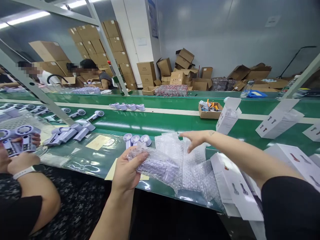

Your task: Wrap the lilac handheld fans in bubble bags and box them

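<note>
1. Purple fan (170, 172), in bubble wrap (153, 163) above table (162, 189): L hand (127, 170) pinches one end, prob. for control.
2. R hand (198, 138) is spread near bubble bags (170, 144), laid close prob. for reach.

Stacked cartons (119, 44), perhaps a wall notice (272, 21)

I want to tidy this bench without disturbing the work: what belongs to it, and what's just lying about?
Likely in use:
- bubble-wrapped lavender device, in the left hand
- bubble-wrap sheets, by the right hand
- white printed boxes

Probably just lying about:
- box of odds and ends
- blue item
- brown cartons
</note>
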`<action>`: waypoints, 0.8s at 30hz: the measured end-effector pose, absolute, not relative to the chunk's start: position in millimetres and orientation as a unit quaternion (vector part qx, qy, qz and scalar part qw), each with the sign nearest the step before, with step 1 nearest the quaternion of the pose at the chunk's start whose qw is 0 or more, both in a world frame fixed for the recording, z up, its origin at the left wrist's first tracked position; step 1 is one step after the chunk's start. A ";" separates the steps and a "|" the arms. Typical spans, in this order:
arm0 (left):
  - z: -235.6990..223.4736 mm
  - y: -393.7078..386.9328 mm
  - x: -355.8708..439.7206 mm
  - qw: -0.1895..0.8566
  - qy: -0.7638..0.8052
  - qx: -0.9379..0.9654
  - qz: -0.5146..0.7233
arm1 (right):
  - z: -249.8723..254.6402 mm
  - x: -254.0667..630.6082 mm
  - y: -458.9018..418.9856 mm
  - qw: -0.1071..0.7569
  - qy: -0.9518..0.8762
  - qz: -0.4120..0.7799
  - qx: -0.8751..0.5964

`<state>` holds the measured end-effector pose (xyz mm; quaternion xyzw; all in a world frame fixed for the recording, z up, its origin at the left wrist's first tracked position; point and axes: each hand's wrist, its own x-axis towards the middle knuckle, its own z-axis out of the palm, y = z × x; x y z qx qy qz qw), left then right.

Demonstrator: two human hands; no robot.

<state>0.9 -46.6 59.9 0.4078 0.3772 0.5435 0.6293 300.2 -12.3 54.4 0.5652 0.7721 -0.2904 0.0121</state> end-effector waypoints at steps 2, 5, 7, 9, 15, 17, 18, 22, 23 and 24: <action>58.5 -46.7 -3.2 0.621 0.378 0.411 0.550 | 90.1 309.1 -50.4 -0.040 0.781 -0.208 0.588; 58.1 -46.4 -4.9 0.618 0.373 0.407 0.560 | 128.9 329.5 -141.7 0.020 0.730 -0.214 0.648; 58.8 -45.9 -1.9 0.624 0.369 0.400 0.561 | 124.4 346.3 -218.2 0.084 0.669 -0.274 0.686; 60.1 -45.3 3.8 0.633 0.367 0.394 0.557 | 92.8 363.3 -294.4 0.054 0.629 -0.222 0.743; 66.3 -46.1 33.8 0.665 0.338 0.413 0.522 | -21.7 364.1 -428.3 -0.117 0.482 0.148 0.856; 69.8 -48.6 48.3 0.677 0.328 0.432 0.498 | -25.7 348.4 -431.8 -0.138 0.405 0.170 0.888; 71.7 -50.6 56.2 0.683 0.321 0.440 0.487 | -21.1 341.9 -427.5 -0.147 0.368 0.183 0.900; 79.3 -62.8 85.6 0.703 0.285 0.469 0.453 | 11.3 341.6 -393.2 -0.074 0.303 0.266 0.912; 80.9 -66.2 90.5 0.706 0.278 0.474 0.447 | 17.2 347.2 -384.9 -0.034 0.309 0.259 0.915; 82.5 -69.0 93.8 0.708 0.274 0.479 0.441 | 21.5 353.7 -377.9 0.000 0.312 0.238 0.920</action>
